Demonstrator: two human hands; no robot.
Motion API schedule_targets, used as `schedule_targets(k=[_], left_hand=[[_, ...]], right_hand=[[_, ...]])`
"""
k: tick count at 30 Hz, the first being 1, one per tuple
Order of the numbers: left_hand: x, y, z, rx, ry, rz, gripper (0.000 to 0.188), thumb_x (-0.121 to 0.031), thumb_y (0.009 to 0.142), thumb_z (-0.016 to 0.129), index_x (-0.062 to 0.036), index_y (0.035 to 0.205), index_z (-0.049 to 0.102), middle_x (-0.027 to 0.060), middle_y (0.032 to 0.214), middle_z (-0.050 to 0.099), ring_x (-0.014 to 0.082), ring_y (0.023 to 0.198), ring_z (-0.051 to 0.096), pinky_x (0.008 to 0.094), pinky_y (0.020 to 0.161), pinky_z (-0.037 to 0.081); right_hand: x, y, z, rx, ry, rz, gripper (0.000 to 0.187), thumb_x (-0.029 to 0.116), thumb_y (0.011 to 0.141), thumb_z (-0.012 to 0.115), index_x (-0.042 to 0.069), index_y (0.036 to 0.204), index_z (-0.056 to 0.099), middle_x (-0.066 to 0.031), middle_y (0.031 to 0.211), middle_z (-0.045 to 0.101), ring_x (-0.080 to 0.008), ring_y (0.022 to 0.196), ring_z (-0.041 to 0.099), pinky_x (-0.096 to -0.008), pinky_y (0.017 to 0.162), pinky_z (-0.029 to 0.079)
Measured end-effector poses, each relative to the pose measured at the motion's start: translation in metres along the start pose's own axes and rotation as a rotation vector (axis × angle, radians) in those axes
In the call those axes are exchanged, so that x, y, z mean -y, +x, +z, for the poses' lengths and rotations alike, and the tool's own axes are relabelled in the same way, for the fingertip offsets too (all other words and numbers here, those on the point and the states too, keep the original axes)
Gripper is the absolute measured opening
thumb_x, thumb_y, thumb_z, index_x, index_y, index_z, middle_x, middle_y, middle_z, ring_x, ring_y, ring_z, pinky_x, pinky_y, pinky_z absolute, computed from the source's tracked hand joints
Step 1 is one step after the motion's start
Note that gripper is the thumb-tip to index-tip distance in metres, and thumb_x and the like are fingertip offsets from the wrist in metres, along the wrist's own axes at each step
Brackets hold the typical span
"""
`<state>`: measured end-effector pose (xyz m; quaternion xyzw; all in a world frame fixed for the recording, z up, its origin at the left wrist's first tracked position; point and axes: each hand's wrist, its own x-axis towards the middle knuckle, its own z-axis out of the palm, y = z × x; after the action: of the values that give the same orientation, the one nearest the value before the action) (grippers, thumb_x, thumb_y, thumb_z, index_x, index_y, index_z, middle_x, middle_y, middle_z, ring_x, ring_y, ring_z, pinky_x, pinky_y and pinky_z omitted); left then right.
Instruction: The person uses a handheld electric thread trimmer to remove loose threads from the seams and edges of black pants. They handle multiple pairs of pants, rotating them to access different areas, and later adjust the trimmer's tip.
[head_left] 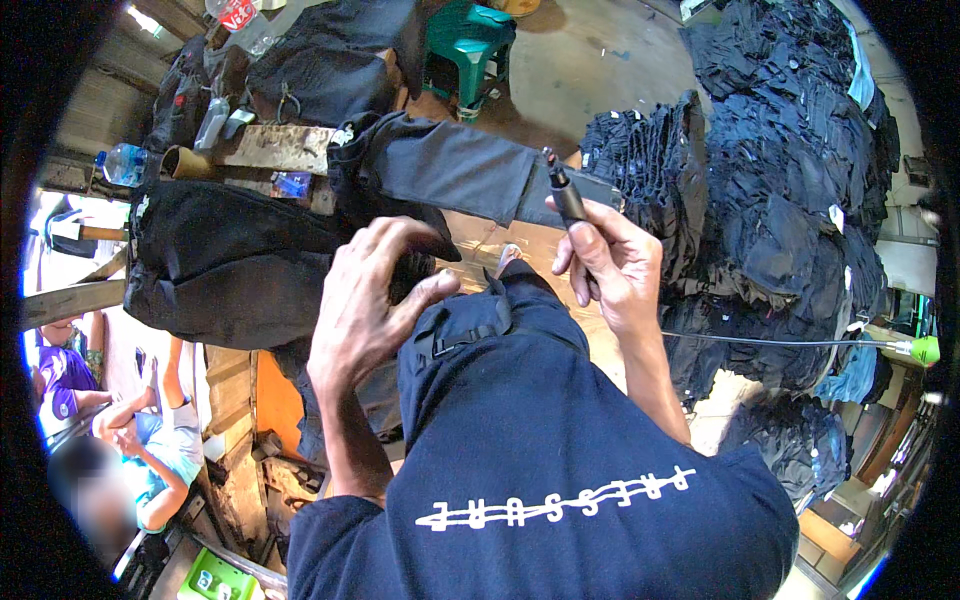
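Observation:
My right hand (622, 270) is closed around a black pen-shaped tool (566, 196), its narrow tip pointing up and away from me. My left hand (362, 300) is raised in front of my chest with its fingers apart and slightly curved, and nothing shows in it. Beyond both hands, a dark grey trouser leg (445, 165) lies stretched across the wooden work surface. Folded black garments (225, 262) hang over the bench to the left of my left hand.
Large heaps of dark garments (790, 190) fill the right side. A thin cable (780, 342) runs right from behind my forearm. A green plastic stool (470, 50) stands at the back, and a water bottle (122, 168) at the left. Another person (160, 450) sits lower left.

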<state>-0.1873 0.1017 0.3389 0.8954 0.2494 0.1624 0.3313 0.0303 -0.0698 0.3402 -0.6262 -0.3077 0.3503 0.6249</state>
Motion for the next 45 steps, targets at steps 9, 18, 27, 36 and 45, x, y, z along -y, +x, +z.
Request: schedule_targets(k=[9, 18, 27, 36, 45], left_hand=[[-0.039, 0.025, 0.023, -0.256, -1.111, 0.054, 0.072, -0.027, 0.095, 0.081, 0.0002, 0.156, 0.054, 0.0183, 0.152, 0.064, 0.0275, 0.131, 0.067, 0.0413, 0.112, 0.052], [-0.062, 0.028, 0.006, -0.239, -0.857, -0.15, 0.008, 0.0, 0.093, 0.083, 0.0029, 0.1, 0.081, 0.0048, 0.093, 0.078, 0.0085, 0.083, 0.07, 0.0244, 0.076, 0.056], [-0.045, 0.015, 0.026, -0.195, -1.095, -0.221, 0.011, -0.011, 0.103, 0.076, -0.0005, 0.104, 0.073, -0.0002, 0.092, 0.072, 0.0068, 0.084, 0.065, 0.0245, 0.078, 0.053], [-0.031, 0.001, 0.042, -0.175, -1.221, -0.311, 0.012, -0.015, 0.104, 0.075, -0.0042, 0.107, 0.071, -0.0039, 0.095, 0.068, 0.0049, 0.087, 0.06, 0.0232, 0.08, 0.05], [-0.033, 0.02, 0.028, -0.412, -0.458, -0.224, 0.006, -0.006, 0.099, 0.073, -0.0008, 0.101, 0.07, 0.0021, 0.092, 0.065, 0.0099, 0.083, 0.061, 0.0269, 0.077, 0.05]], right_hand=[[0.034, -0.014, -0.003, 0.087, -0.058, -0.036, 0.04, 0.024, 0.105, 0.076, -0.002, 0.134, 0.073, -0.0083, 0.084, 0.075, -0.0046, 0.055, 0.056, -0.0208, 0.049, 0.041], [0.031, -0.011, 0.002, 0.043, -0.388, -0.217, 0.033, 0.016, 0.098, 0.081, 0.0, 0.126, 0.077, -0.0122, 0.104, 0.081, -0.0168, 0.08, 0.074, -0.0274, 0.074, 0.058], [0.014, -0.006, 0.01, -0.051, -0.709, -0.504, 0.038, 0.001, 0.084, 0.089, -0.001, 0.12, 0.079, -0.0154, 0.097, 0.08, -0.0193, 0.08, 0.075, -0.0306, 0.072, 0.057], [-0.015, -0.01, 0.004, -0.068, -0.682, -0.569, 0.041, 0.001, 0.077, 0.092, 0.001, 0.116, 0.08, -0.0131, 0.093, 0.079, -0.0224, 0.078, 0.074, -0.0332, 0.07, 0.058], [0.002, -0.008, -0.012, -0.041, -0.777, -0.646, 0.04, 0.002, 0.076, 0.093, 0.001, 0.114, 0.081, -0.0136, 0.091, 0.079, -0.0238, 0.076, 0.075, -0.0339, 0.07, 0.058]])
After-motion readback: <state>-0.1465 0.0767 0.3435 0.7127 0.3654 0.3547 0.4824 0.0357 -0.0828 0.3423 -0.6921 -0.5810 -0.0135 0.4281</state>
